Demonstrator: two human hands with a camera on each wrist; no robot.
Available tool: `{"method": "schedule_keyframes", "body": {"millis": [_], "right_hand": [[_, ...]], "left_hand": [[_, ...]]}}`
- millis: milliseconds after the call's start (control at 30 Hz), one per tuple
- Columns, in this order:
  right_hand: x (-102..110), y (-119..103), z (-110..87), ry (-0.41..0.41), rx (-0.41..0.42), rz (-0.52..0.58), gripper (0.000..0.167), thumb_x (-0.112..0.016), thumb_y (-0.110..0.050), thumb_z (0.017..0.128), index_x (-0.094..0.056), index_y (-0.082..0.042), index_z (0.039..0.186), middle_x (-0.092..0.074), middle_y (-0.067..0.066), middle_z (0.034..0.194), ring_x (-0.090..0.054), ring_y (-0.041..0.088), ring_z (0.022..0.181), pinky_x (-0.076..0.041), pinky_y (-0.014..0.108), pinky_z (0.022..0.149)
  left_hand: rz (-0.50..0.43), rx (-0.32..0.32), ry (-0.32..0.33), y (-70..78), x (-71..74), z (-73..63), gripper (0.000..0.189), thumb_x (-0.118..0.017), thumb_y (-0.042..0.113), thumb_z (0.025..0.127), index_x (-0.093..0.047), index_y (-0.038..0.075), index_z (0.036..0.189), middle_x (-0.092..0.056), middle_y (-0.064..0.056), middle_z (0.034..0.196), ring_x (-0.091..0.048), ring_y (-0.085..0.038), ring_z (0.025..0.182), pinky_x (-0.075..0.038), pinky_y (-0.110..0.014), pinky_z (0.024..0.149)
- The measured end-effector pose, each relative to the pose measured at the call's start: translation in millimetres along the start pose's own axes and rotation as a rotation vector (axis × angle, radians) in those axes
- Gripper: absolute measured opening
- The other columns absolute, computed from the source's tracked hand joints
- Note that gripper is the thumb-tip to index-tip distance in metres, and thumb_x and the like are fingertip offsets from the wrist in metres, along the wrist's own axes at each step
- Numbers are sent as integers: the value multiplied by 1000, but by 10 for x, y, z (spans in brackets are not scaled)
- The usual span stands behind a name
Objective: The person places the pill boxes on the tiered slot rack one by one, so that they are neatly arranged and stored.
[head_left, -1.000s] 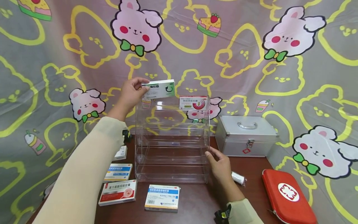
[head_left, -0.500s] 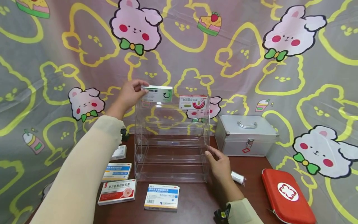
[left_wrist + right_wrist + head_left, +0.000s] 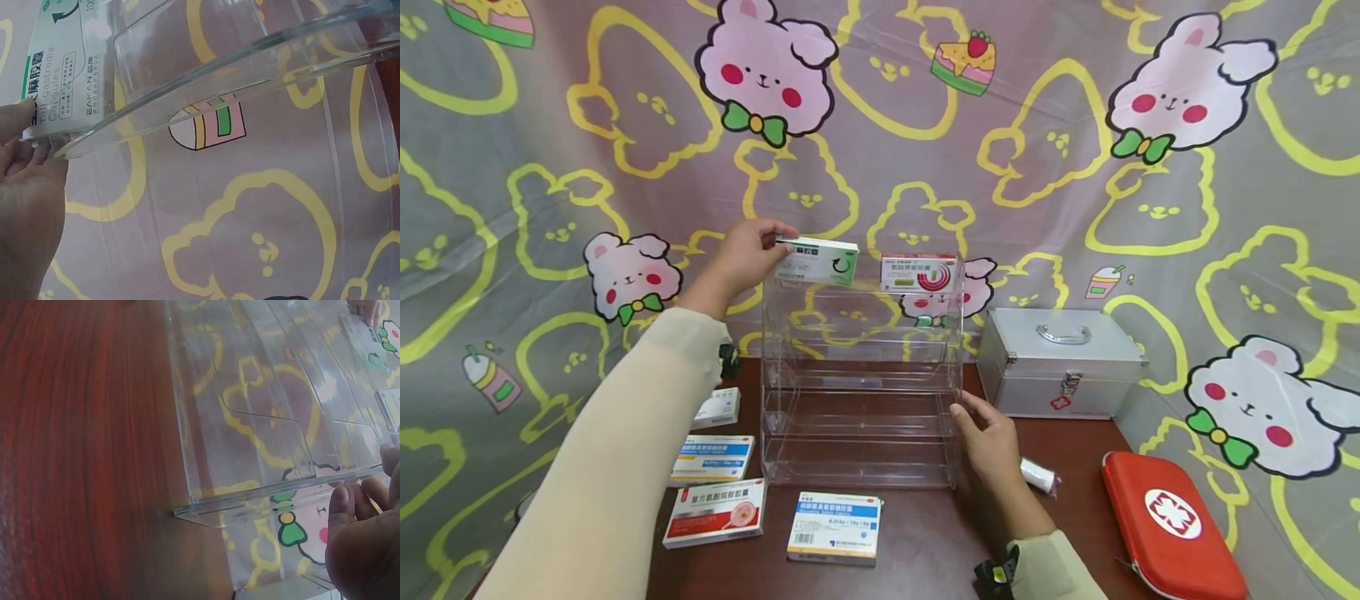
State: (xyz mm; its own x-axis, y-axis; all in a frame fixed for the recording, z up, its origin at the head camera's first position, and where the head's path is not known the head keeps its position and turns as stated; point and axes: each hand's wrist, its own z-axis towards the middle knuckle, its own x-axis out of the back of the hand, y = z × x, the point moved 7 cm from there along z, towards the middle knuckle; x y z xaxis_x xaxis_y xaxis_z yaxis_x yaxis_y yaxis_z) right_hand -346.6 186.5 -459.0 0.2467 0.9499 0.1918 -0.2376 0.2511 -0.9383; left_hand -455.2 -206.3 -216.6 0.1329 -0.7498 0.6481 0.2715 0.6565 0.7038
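Note:
My left hand (image 3: 748, 258) pinches the left end of a white and green medicine box (image 3: 820, 262) at the top tier of a clear acrylic display rack (image 3: 861, 450). In the left wrist view, the box (image 3: 75, 69) overlaps the rack's clear edge, with the thumb on its printed face. A red and white medicine box (image 3: 917, 275) sits to its right on the same tier. My right hand (image 3: 992, 446) grips the rack's right side; in the right wrist view, thumb and fingers lie on either side of the clear panel's edge (image 3: 281, 487).
Several medicine boxes lie in front and left, among them a blue and white box (image 3: 835, 529) and a red and white box (image 3: 715, 514). Right of the rack are a silver case (image 3: 1063, 367), a small white roll (image 3: 1039, 477) and a red first-aid pouch (image 3: 1172, 525).
My left hand has lowered the white and green box, slightly leftward, onto the rack's top tier. The right hand has stayed in place at the rack's side.

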Motion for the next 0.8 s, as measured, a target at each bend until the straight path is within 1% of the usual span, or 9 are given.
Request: {"method": "schedule_keyframes", "body": {"millis": [133, 233, 300, 400, 533, 700, 767, 800], "right_hand": [[11, 1, 1, 3, -2, -9, 39, -78, -20, 104, -74, -1, 138, -76, 17, 136, -71, 20, 120, -53, 10, 92], [15, 0, 9, 10, 0, -9, 39, -78, -20, 104, -74, -1, 137, -76, 19, 134, -72, 19, 117, -54, 10, 90], [14, 0, 12, 14, 1, -6, 38, -79, -20, 103, -75, -2, 137, -77, 18, 133, -72, 18, 115, -53, 9, 89], [10, 12, 10, 11, -2, -6, 38, -78, -20, 104, -75, -2, 137, -77, 18, 133, -72, 17, 114, -54, 10, 89], [13, 18, 0, 12, -3, -8, 38, -78, -20, 104, -75, -2, 137, -77, 19, 133, -72, 22, 115, -54, 11, 88], [3, 35, 10, 4, -11, 26, 39, -78, -18, 103, -74, 0, 138, -76, 20, 134, -72, 12, 111, -54, 8, 87], [2, 42, 18, 6, -6, 29, 38, -78, -16, 103, -74, 0, 137, -76, 20, 134, -71, 7, 108, -54, 8, 86], [1, 45, 20, 7, -2, 26, 38, -78, -16, 103, -74, 0, 137, -76, 20, 134, -71, 7, 109, -54, 8, 86]], "left_hand": [[56, -24, -10, 29, -17, 7, 33, -56, 16, 115, -64, 7, 146, -67, -20, 145, -66, -37, 132, -56, -55, 106], [59, -41, -16, 67, -36, 4, 32, -54, 15, 115, -63, 7, 145, -67, -21, 144, -66, -38, 131, -56, -56, 106], [49, -41, -21, 79, -52, -5, 32, -54, 14, 115, -63, 7, 145, -67, -21, 144, -66, -38, 132, -56, -56, 106], [42, -25, -22, 60, -68, -19, 32, -54, 13, 115, -64, 7, 145, -67, -20, 145, -65, -37, 134, -56, -55, 107], [84, -33, -36, 51, -92, -25, 33, -53, 13, 115, -63, 8, 146, -66, -20, 146, -65, -37, 132, -56, -54, 103], [141, -65, -54, 69, -118, -17, 34, -52, 12, 114, -64, 6, 146, -63, -19, 148, -64, -37, 129, -55, -54, 101], [156, -73, -53, 68, -120, -18, 34, -52, 11, 114, -64, 6, 146, -61, -19, 151, -62, -37, 133, -54, -55, 104], [157, -77, -52, 66, -122, -18, 35, -53, 11, 114, -64, 5, 147, -60, -19, 153, -61, -38, 136, -54, -55, 106]]}}
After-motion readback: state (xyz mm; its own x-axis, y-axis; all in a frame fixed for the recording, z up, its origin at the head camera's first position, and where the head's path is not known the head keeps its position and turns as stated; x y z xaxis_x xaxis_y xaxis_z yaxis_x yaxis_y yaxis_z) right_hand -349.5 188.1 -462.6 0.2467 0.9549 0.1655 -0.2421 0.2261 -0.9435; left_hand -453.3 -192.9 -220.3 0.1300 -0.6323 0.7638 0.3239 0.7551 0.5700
